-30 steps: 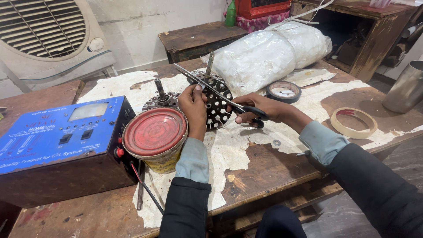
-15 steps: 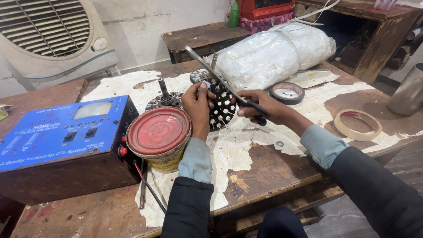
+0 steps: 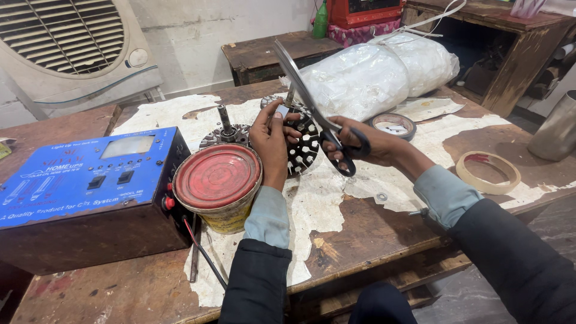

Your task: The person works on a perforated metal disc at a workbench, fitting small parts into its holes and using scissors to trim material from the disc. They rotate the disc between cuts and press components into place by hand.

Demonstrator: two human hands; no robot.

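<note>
Since half a second ago the scissors have swung up from lying low across the slotted metal core to standing steeply, blades pointing up and away, with the tips now well above it. The right hand is gripping them by the black handle loops, fingers curled through and closed around them; the blades themselves are lying nearly together, only a sliver apart. The left hand is pinching a small pale strip between thumb and fingertips (what it is made of I cannot tell), and is holding it against the top of the core, just beside the lower part of the blades. The core is resting on the torn white paper covering the wooden workbench, tilted up on its edge between the two hands.

Just left of the left wrist a round tin with a red lid is standing, touching a blue box with switches and a small window. Behind the tin a second metal part with an upright shaft is sitting. A large white wrapped bundle is lying at the far side, with a roll of tape in front of it and a tan tape ring near the right edge.
</note>
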